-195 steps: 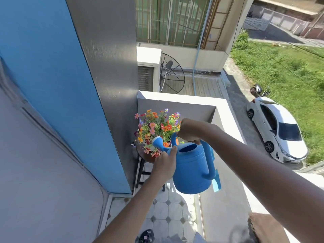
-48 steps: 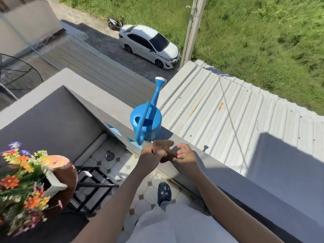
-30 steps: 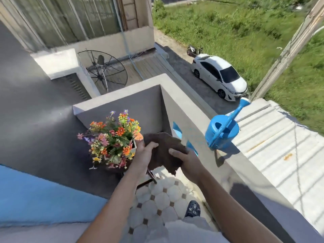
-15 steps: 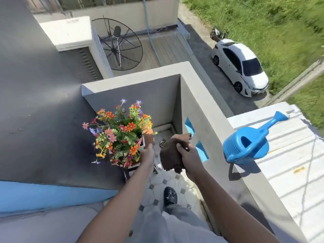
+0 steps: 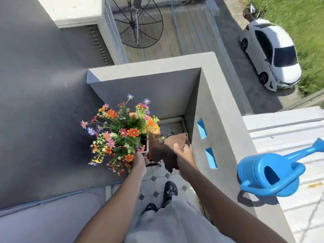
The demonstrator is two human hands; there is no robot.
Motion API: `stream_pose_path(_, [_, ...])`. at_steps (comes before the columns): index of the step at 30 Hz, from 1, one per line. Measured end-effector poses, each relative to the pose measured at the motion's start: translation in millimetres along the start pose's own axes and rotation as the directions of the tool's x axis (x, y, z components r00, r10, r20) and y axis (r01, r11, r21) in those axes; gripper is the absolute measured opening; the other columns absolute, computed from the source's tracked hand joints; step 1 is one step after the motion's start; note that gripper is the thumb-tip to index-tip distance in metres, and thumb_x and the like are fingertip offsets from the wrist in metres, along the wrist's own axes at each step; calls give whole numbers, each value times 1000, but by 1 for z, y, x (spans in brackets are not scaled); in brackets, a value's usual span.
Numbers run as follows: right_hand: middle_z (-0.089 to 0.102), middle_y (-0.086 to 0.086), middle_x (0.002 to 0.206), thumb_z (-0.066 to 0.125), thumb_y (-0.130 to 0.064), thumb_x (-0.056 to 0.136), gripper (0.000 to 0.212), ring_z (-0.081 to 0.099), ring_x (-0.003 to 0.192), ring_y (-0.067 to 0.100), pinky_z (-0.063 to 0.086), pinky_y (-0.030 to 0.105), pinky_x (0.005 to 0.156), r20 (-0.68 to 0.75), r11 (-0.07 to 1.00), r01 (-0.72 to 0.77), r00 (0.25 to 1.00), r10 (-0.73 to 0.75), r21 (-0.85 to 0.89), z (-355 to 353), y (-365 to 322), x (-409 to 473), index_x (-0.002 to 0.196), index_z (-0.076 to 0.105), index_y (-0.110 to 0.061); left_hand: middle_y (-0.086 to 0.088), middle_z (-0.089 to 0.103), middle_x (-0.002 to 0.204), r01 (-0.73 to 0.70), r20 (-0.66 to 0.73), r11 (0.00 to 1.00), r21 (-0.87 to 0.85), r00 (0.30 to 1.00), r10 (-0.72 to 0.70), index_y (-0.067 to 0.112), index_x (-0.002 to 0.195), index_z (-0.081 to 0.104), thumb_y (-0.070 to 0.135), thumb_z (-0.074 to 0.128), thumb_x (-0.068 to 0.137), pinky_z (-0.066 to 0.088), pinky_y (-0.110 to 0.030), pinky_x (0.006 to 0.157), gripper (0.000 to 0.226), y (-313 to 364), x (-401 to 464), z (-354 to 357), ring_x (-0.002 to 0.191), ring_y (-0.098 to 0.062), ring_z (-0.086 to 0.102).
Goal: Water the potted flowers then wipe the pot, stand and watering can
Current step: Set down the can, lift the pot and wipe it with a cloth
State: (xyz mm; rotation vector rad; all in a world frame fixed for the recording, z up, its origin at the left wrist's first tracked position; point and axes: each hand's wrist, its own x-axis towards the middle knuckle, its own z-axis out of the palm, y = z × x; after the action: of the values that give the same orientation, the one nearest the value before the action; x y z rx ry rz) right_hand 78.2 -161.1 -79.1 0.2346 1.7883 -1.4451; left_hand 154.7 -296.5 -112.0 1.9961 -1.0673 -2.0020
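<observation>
You stand on a narrow tiled balcony, high above a driveway where a white car point(image 5: 270, 53) is parked. The grey parapet wall point(image 5: 226, 123) runs along your right side.

In the head view, the blue watering can point(image 5: 270, 176) now sits on top of the parapet, well apart from both hands; a few seconds ago you were tipping it over the blooms. That suggests the watering is done and the wiping stage is beginning.

The potted flowers point(image 5: 121, 132) stand in the balcony corner on a stand that is mostly hidden beneath them. Your left hand point(image 5: 139, 161) has its fingers closed on the white rim at the near edge of the planter, steadying it. Your right hand point(image 5: 183, 153) grips a brown cloth point(image 5: 164, 155), bunched and hanging, which you picked up from the parapet a moment ago. The cloth is now just beside the terracotta pot point(image 5: 154, 130), seemingly about to touch it.

Stand and can remain unwiped.
</observation>
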Motion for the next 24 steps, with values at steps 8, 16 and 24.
stream_pose_path(8, [66,3,119,49,-33,95,35,64,109,22,52,50,97,-16,1000,27,1000,-27,2,13,-12,-2,128,53,-19,-8,45,65,-72,45,996,-42,996,74,12,84,48,14,31,103,20,-16,34,26,24,-8,-20,37,-6,30])
stream_pose_path(16, [73,-6,102,55,-25,98,15,71,95,8,57,30,89,-119,947,293,953,-278,130,30,-61,-34,110,64,-22,-9,45,61,-64,251,998,-17,966,67,7,79,52,14,42,99,15,-16,32,23,74,-65,-67,30,-4,28])
stream_pose_path(24, [63,-9,85,39,-44,102,37,62,81,0,50,24,83,-181,889,421,903,-390,181,75,-132,-70,88,63,-20,-5,46,55,-45,489,998,-53,870,65,8,82,48,14,43,98,12,-17,31,17,127,-128,-109,33,-5,25])
